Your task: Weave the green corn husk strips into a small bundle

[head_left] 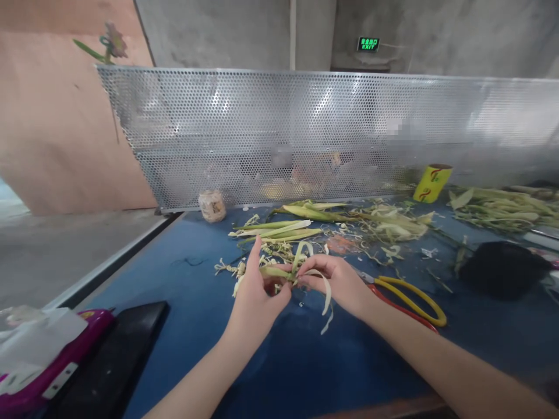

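Observation:
Pale green corn husk strips (326, 286) cross between my hands over the blue table, with one end curling down to the right. My left hand (255, 294) grips the strips between thumb and fingers, one finger pointing up. Pinched fingertips of my right hand (338, 282) hold a strip close to the crossing. Just beyond lie small curled and braided husk pieces (227, 267) and several long husk leaves (279, 231). Scissors with red and yellow handles (410, 299) rest beside my right forearm, their blades partly hidden by the hand.
A perforated metal panel (262, 116) borders the table's (192, 314) far side. Near it stand a whitish roll (212, 206) and a yellow cylinder (431, 184). Husk piles (506, 206) and a black object (502, 269) lie right. A black tray-like item (131, 343) and purple device (94, 320) sit left.

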Demonstrator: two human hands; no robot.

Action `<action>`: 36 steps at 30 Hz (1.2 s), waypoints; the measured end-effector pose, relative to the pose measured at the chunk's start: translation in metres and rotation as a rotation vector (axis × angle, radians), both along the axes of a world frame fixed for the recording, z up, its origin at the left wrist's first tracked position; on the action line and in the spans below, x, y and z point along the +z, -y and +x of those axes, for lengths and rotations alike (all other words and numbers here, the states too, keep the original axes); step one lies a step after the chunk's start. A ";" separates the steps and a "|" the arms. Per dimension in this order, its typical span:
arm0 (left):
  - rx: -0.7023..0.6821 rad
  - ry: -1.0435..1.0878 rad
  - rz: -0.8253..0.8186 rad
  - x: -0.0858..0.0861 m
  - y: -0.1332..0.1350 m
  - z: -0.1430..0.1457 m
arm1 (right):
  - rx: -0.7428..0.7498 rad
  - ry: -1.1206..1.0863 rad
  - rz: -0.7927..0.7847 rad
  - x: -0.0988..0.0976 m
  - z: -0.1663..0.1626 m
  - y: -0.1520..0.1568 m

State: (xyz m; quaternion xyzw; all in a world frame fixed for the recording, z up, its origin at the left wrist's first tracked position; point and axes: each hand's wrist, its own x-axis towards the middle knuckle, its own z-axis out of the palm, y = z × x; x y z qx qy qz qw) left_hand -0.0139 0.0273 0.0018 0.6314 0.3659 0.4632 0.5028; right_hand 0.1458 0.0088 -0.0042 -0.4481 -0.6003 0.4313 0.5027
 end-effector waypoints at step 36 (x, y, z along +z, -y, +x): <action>0.079 0.085 0.137 -0.002 -0.003 0.003 | 0.302 0.061 -0.332 -0.012 -0.017 0.010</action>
